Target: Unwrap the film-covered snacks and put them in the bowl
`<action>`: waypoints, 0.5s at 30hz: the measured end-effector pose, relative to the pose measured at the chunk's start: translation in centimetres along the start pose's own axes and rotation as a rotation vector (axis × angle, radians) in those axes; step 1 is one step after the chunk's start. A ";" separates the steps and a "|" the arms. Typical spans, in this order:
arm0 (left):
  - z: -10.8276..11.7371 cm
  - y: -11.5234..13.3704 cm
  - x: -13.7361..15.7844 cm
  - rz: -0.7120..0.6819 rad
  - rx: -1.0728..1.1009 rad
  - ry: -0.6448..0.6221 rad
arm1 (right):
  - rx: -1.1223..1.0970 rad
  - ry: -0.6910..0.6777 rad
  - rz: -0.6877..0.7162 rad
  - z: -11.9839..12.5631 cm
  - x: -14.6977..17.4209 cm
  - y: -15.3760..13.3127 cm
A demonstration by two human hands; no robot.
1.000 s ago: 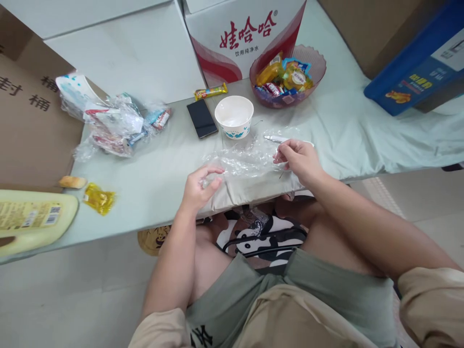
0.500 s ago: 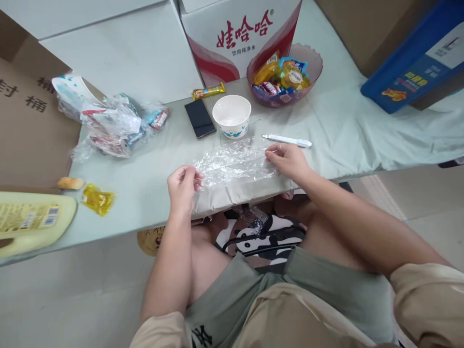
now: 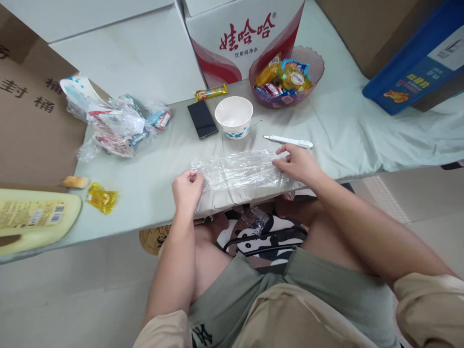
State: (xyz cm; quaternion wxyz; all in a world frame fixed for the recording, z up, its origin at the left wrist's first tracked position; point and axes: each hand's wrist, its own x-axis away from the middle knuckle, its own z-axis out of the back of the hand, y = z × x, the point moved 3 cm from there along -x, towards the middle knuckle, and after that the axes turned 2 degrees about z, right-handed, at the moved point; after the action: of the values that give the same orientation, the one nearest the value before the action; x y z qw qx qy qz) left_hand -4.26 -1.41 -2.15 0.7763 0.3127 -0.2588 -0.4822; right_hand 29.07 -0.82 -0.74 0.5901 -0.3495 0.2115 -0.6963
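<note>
A clear plastic wrapper (image 3: 239, 170) lies stretched out, wrinkled and shiny, along the table's front edge. Its left end is pinched in my left hand (image 3: 187, 188), fingers curled closed. At the other end my right hand (image 3: 295, 163) rests with thumb and forefinger apart, touching the plastic. Just behind the wrapper stands a white paper bowl (image 3: 234, 118) with blue prints, upright. A white utility knife (image 3: 289, 141) lies beyond my right hand. To the bowl's left are a dark phone (image 3: 202, 119) and a yellow snack stick (image 3: 210, 92).
A pink glass bowl (image 3: 256, 94) of wrapped snacks stands at the back, before a white carton (image 3: 242, 41). Wrapped bowls and packets (image 3: 116, 123) lie left. Bread (image 3: 76, 181), a yellow packet (image 3: 102, 197) and a pale yellow bottle (image 3: 36, 217) are front left. A blue container (image 3: 406, 72) stands right.
The wrapper is now flatter and drawn wider. My right hand has shifted slightly right and its pinch has loosened, fingers parting. My left hand has curled more tightly at its end.
</note>
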 end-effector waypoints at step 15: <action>-1.1 1.0 -1.4 -0.215 0.038 -0.016 | 0.397 -0.162 0.518 -0.6 0.9 0.0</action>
State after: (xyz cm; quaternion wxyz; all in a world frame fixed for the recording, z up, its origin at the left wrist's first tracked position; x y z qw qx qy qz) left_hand -3.47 0.50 -2.23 0.7119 0.3494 -0.2390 -0.5605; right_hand 28.55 -1.81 -0.94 0.8188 -0.2166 0.1062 -0.5209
